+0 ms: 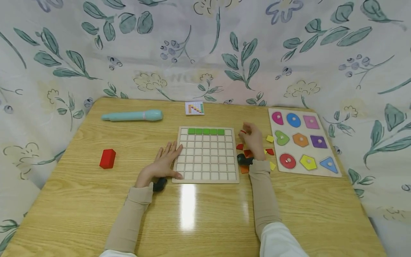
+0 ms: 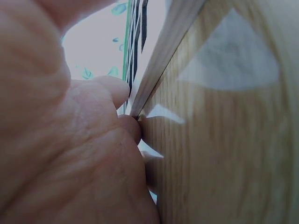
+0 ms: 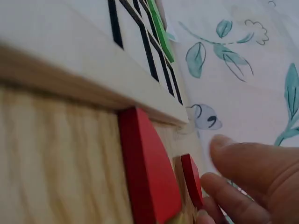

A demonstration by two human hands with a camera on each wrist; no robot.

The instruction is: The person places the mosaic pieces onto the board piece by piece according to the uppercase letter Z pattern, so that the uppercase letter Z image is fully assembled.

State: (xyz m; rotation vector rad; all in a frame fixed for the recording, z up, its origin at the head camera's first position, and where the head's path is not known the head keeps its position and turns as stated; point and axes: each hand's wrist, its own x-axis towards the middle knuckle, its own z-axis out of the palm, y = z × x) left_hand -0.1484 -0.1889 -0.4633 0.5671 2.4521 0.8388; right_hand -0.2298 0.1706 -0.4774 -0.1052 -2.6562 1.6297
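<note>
A wooden grid board (image 1: pixel 205 155) lies on the table with a row of several green square tiles (image 1: pixel 206 131) along its far edge. My left hand (image 1: pixel 165 160) rests with spread fingers over the board's left edge, its thumb near the front corner. To the right of the board, my right hand (image 1: pixel 253 139) pinches a small red piece (image 1: pixel 243 132) at its fingertips. In the right wrist view, the red piece (image 3: pixel 191 181) is by the fingers, and a larger-looking red piece (image 3: pixel 152 172) lies against the board's side.
Loose red, orange and yellow pieces (image 1: pixel 269 139) lie around the right wrist, partly hidden. Farther right is a shape puzzle board (image 1: pixel 305 171). A pattern card (image 1: pixel 194 108) and a teal stick-like object (image 1: pixel 133 115) lie at the back; a red block (image 1: pixel 107 159) stands left.
</note>
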